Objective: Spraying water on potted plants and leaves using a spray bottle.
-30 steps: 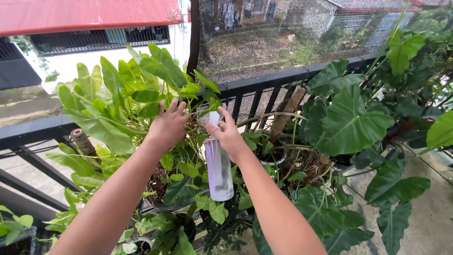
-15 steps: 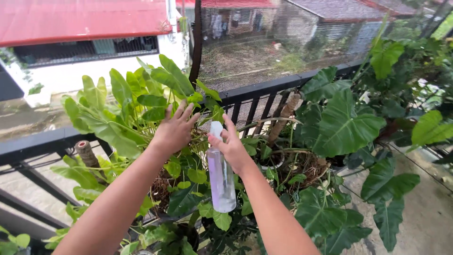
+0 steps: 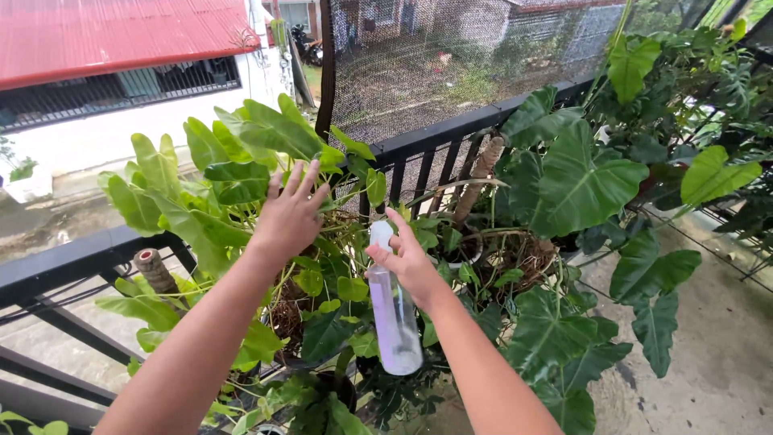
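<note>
My right hand (image 3: 411, 262) grips the white head of a clear spray bottle (image 3: 394, 322) that hangs down below it, forefinger stretched over the top. My left hand (image 3: 291, 216) is spread with fingers apart, pressing against the long light-green leaves of a potted plant (image 3: 233, 169) in front of it. The bottle's nozzle points toward the leaves between the two hands. Small round leaves and brown roots fill the space under both wrists.
A black metal railing (image 3: 72, 258) runs behind the plants, with dark mesh netting (image 3: 451, 64) above it. A big-leafed dark green plant (image 3: 580, 177) stands at the right, beside a concrete floor (image 3: 708, 354). A red roof (image 3: 121, 32) lies beyond.
Both hands have stayed on the plant and the bottle. The view has shifted slightly, so the hands sit a little lower and the left fingers are spread wider among the leaves.
</note>
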